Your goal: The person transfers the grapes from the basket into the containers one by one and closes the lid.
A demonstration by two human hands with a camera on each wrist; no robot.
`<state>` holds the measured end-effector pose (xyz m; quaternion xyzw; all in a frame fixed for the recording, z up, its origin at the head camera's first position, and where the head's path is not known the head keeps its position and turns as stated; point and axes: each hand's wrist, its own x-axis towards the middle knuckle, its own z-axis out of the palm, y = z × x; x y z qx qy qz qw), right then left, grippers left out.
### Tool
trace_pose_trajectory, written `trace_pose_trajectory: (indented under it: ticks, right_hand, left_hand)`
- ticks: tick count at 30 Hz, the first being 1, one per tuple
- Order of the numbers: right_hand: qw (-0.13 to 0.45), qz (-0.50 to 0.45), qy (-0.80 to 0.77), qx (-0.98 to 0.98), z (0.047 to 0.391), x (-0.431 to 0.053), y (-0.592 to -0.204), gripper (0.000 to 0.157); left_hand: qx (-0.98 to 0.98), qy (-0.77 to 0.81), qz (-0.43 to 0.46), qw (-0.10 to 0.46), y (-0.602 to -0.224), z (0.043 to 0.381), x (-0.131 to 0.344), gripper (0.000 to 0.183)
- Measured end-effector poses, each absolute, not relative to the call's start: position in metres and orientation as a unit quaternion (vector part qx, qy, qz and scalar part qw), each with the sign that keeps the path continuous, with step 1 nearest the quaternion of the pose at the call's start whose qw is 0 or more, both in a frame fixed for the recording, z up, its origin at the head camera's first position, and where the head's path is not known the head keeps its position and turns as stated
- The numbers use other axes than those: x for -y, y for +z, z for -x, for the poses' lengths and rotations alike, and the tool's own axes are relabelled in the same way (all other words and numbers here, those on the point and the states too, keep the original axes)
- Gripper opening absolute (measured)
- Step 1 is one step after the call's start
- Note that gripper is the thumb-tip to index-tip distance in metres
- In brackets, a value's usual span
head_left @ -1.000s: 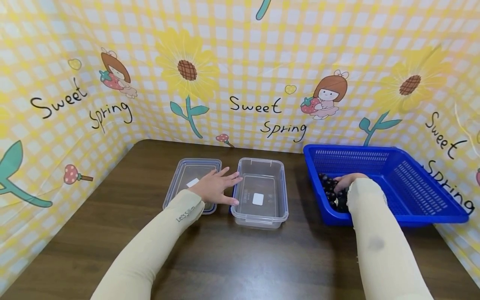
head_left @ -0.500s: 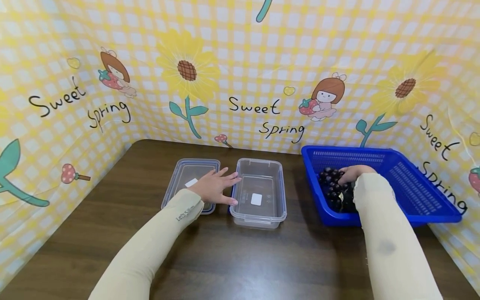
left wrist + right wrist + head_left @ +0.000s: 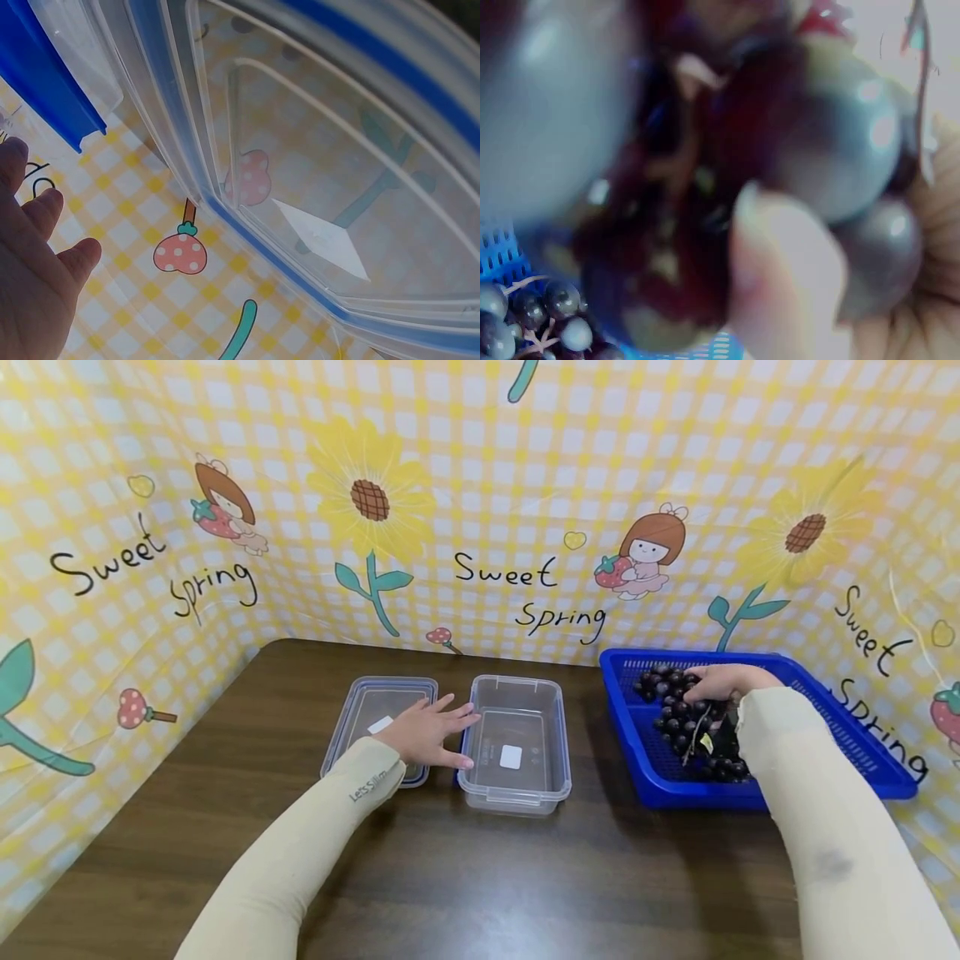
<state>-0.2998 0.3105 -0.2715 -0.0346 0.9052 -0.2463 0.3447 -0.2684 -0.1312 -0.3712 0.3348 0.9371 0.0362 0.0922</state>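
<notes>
Your left hand (image 3: 427, 735): palm down, fingers spread and straight, thumb apart, grasping nothing; poised over the right part of the lid (image 3: 384, 703), fingertips at the left rim of the clear box (image 3: 528, 727), contact there impossible to tell. Your left sleeve (image 3: 292, 860): slanting in from the near left. Your right hand (image 3: 729, 680): back upward, wrist bent leftward, fingers grasping dark grapes (image 3: 675, 724), the thumb pressed against them in the right wrist view. Your right sleeve (image 3: 817, 802): reaching in from the near right, over the near rim of the blue basket (image 3: 675, 797). Grapes: in the left and middle part of that basket, stems showing among them. Table (image 3: 465, 877): brown, beneath lid, box and basket.
</notes>
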Motion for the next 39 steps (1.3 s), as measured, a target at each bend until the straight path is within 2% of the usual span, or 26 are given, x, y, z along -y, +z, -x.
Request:
trace_pose_trajectory:
  ticks: [8,16,28,32,39]
  right_hand:
    - [0.357,-0.016,-0.332,-0.873,0.289,-0.298,-0.263,0.075]
    - [0.349,-0.008,-0.367,-0.862,0.282,-0.278,-0.262,0.074]
    - [0.292,0.017,-0.440,-0.849,0.279,-0.238,-0.265,0.070]
    - [0.278,0.011,-0.465,-0.840,0.279,-0.215,-0.271,0.070]
    - [0.237,0.004,-0.531,-0.814,0.283,-0.164,-0.294,0.059]
  left_hand:
    - [-0.937,0.035,-0.334,0.091,-0.374,0.270,0.131,0.083]
    - [-0.937,0.034,-0.337,0.087,-0.374,0.271,0.132,0.082]
    - [-0.935,0.026,-0.342,0.086,-0.372,0.270,0.130,0.081]
    - [-0.936,0.030,-0.340,0.086,-0.373,0.271,0.130,0.080]
    - [-0.937,0.028,-0.339,0.085,-0.373,0.269,0.130,0.080]
